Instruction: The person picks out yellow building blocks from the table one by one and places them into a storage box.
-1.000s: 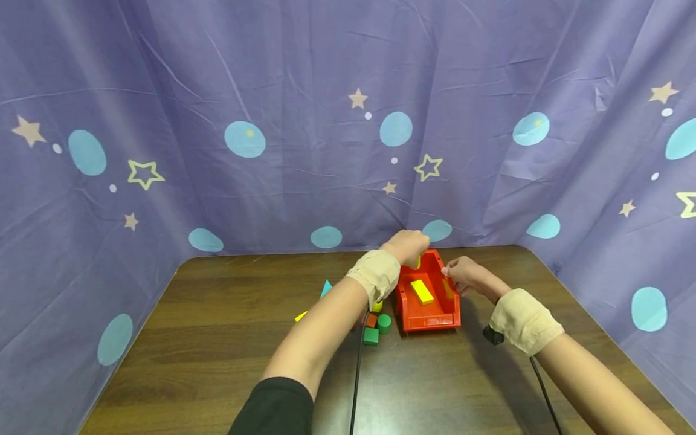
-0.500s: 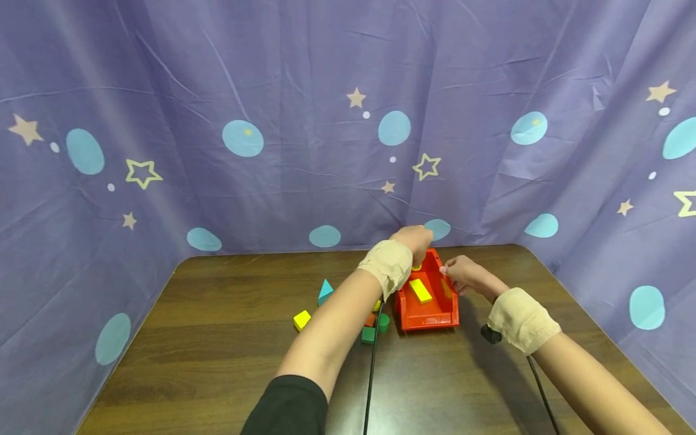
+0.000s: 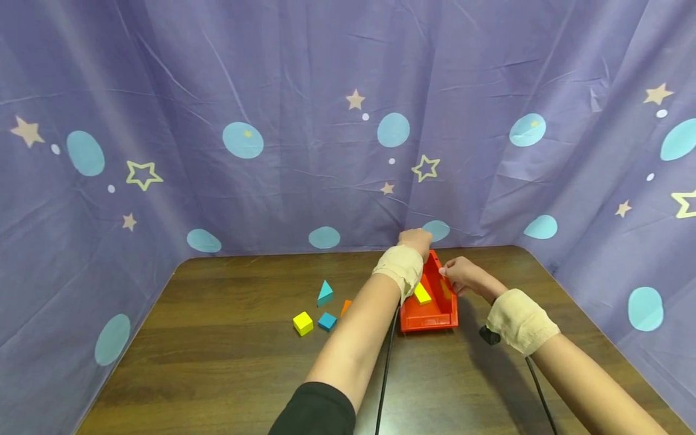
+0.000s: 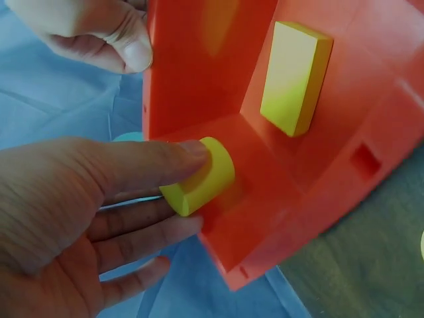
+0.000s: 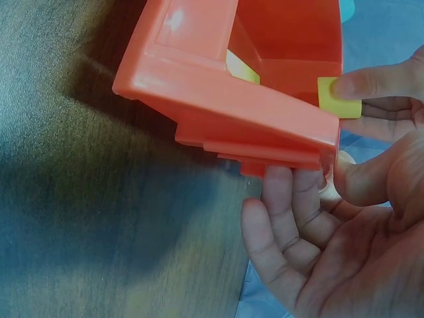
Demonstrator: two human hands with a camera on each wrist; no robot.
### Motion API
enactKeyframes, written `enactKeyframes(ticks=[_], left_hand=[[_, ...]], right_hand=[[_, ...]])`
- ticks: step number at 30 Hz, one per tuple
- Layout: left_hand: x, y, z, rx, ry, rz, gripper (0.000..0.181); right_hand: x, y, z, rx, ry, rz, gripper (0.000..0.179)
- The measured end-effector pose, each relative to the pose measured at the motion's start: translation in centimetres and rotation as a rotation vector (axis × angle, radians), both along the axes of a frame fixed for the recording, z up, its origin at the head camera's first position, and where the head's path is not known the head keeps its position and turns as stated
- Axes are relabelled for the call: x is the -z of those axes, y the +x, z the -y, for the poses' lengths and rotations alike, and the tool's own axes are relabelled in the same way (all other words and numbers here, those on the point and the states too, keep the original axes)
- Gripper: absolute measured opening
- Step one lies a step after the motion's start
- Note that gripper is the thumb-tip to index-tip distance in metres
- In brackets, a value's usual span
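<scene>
My left hand (image 3: pixel 415 241) is at the far left of a red plastic bin (image 3: pixel 429 321), which has an open, low front. In the left wrist view, its thumb and fingers pinch a yellow cylinder (image 4: pixel 207 180) over the bin's end wall. A yellow rectangular block (image 4: pixel 295 79) lies on the bin floor. On the opposite side, my right hand (image 3: pixel 466 275) grips the bin's right side wall. The right wrist view has that thumb (image 5: pixel 361 179) on the wall's edge and the fingers curled underneath.
Left of the bin on the wooden table (image 3: pixel 217 362) stand a yellow cube (image 3: pixel 302 324), a blue block (image 3: pixel 327 321), a light blue triangular block (image 3: pixel 324 294) and an orange block (image 3: pixel 345 307). My left forearm covers part of the table. A patterned curtain (image 3: pixel 283 181) hangs behind.
My left hand and forearm have shifted right along the bin's far end. The yellow cube and blue block have come into view; the green blocks are now hidden behind the arm. The right hand stays put.
</scene>
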State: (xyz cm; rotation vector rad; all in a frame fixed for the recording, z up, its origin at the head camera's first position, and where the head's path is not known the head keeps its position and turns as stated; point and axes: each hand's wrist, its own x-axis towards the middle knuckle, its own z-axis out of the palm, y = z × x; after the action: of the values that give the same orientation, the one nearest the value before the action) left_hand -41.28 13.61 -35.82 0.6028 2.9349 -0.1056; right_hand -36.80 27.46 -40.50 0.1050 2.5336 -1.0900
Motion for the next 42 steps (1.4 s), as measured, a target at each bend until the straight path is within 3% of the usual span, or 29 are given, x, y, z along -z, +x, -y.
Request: enactKeyframes(ticks=[11, 14, 19, 27, 35, 42], left_hand=[[1.3, 0.6, -1.3, -0.082, -0.022, -0.025, 0.021], [1.6, 0.7, -1.4, -0.073, -0.056, -0.051, 0.022], [2.2, 0.5, -1.5, -0.004, -0.111, -0.093, 0.025], [2.8, -0.2, -1.2, 0.085, -0.179, -0.088, 0.025], [3.1, -0.3, -1.7, 0.051, -0.141, -0.093, 0.026], [3.4, -0.2, -2.2, 0.031, -0.08, -0.088, 0.024]], right_hand=[[0.1, 0.1, -0.1, -0.014, -0.008, -0.02, 0.027], [0.1, 0.1, -0.1, -0.015, -0.009, -0.023, 0.028], [0.1, 0.1, 0.0, -0.007, -0.013, -0.021, 0.028], [-0.1, 0.1, -0.1, -0.003, -0.011, 0.001, 0.029], [-0.1, 0.0, -0.1, 0.001, -0.008, -0.004, 0.027], [0.1, 0.0, -0.1, 0.0, -0.016, -0.021, 0.039]])
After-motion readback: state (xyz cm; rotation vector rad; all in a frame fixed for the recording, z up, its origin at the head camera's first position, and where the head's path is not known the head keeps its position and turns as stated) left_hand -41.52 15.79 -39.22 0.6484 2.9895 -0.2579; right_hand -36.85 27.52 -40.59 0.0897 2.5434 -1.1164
